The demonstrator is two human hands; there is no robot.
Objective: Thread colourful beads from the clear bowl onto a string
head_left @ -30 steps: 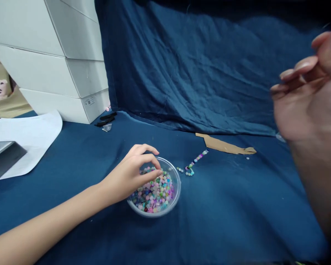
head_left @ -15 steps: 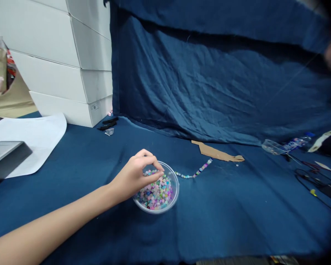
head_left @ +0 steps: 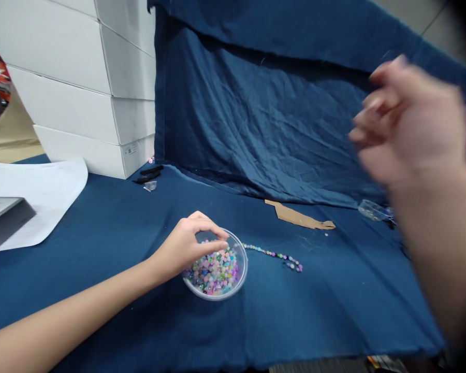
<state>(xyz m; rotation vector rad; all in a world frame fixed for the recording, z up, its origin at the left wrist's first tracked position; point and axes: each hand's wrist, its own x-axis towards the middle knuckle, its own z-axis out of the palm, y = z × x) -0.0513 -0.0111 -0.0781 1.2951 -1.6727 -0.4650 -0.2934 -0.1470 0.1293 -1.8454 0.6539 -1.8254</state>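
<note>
My left hand reaches over the rim of a clear round bowl, its thumb and index fingertip brought together in a pinch. What lies between those fingertips is too small to make out. Many small pastel beads fill the bowl. From the bowl's right side a strand of beads runs out over the blue cloth and curls back at its far end. Raised high on the right, my right hand is blurred, with its fingers curled closed; anything in it is hidden.
White boxes are stacked at the back left, beside white paper and a grey device. A torn cardboard strip lies before the hanging blue cloth. A clear plastic cup lies farther right.
My right hand has come into view from the right edge. The strand's far end has swung away from the cardboard towards me and curled. My left hand stays pinched over the bowl.
</note>
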